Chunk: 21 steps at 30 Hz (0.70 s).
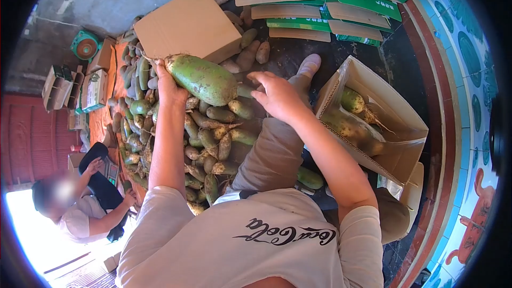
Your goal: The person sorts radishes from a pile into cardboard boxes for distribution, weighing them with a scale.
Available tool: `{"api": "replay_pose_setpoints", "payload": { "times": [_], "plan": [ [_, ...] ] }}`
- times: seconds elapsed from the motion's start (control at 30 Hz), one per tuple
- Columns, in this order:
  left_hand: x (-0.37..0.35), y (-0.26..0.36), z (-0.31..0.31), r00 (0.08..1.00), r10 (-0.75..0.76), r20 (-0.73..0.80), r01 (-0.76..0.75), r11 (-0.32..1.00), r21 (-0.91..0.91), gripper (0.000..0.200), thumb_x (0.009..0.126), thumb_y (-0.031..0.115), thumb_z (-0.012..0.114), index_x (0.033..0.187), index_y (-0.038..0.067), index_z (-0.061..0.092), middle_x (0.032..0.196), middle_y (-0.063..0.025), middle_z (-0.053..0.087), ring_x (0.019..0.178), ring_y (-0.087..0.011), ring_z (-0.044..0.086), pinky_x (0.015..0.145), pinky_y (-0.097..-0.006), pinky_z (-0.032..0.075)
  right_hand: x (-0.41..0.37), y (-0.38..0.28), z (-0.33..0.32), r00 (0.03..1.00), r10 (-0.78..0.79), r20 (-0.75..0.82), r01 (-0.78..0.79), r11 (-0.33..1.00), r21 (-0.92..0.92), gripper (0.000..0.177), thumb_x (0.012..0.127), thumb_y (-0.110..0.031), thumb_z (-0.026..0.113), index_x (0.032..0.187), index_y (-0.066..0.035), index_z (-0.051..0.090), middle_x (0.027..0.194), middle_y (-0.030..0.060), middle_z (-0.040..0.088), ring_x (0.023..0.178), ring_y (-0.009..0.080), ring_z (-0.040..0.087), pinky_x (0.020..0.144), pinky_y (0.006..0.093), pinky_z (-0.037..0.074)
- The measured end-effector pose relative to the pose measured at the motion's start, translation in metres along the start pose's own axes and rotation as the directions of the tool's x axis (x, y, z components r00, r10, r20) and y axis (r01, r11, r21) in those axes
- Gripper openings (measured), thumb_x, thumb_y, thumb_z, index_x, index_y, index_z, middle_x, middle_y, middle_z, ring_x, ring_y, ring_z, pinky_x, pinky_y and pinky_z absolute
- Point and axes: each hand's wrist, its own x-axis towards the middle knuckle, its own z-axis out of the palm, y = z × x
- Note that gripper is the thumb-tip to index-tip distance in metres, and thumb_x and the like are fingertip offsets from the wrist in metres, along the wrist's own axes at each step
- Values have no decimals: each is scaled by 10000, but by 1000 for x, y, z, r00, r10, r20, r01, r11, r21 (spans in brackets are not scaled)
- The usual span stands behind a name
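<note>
A large green radish (202, 79) is held up in front of me, tilted, with its rooty tip toward the left. My left hand (169, 86) grips it around that tip end. Just off its thick end is my right hand (274, 93), fingers apart and holding nothing. Below the radish spreads a big heap of green radishes (208, 138), many with pale, soiled ends. On my right stands an open cardboard box (392, 88) lined with clear plastic, with green radishes (352, 100) inside.
A closed brown carton (186, 24) sits beyond the heap. Flattened green-and-brown cartons (320, 5) are stacked at the back. Another person (88, 202) sits at the lower left. A tiled wall (466, 101) runs along the right. A green fan-like device (85, 46) stands far left.
</note>
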Motion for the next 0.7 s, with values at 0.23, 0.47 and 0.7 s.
{"api": "replay_pose_setpoints", "payload": {
  "times": [0.23,0.47,0.7],
  "plan": [
    [-4,-2,10,999,16,33,-19,997,74,519,907,483,366,1172,45,452,1104,-137,549,1011,-278,539,879,-433,454,-1,-13,28,998,37,-49,-28,982,185,158,807,-113,551,913,-13,491,782,195,596,735,373,587,635,451,468],
    [-10,3,31,992,94,82,-105,984,144,520,899,480,392,1163,38,461,1077,-125,561,992,-266,548,863,-415,461,-2,-2,13,989,43,138,10,933,-361,204,805,-173,559,944,-28,527,831,168,605,785,329,598,672,432,470],
    [-53,10,104,920,239,310,-334,893,301,494,936,452,327,1141,28,472,1047,-101,573,942,-226,570,822,-369,476,16,-51,-21,986,-77,-150,121,942,314,814,732,-385,687,1336,-15,286,1260,247,437,1163,341,447,965,371,353]
  ]
}}
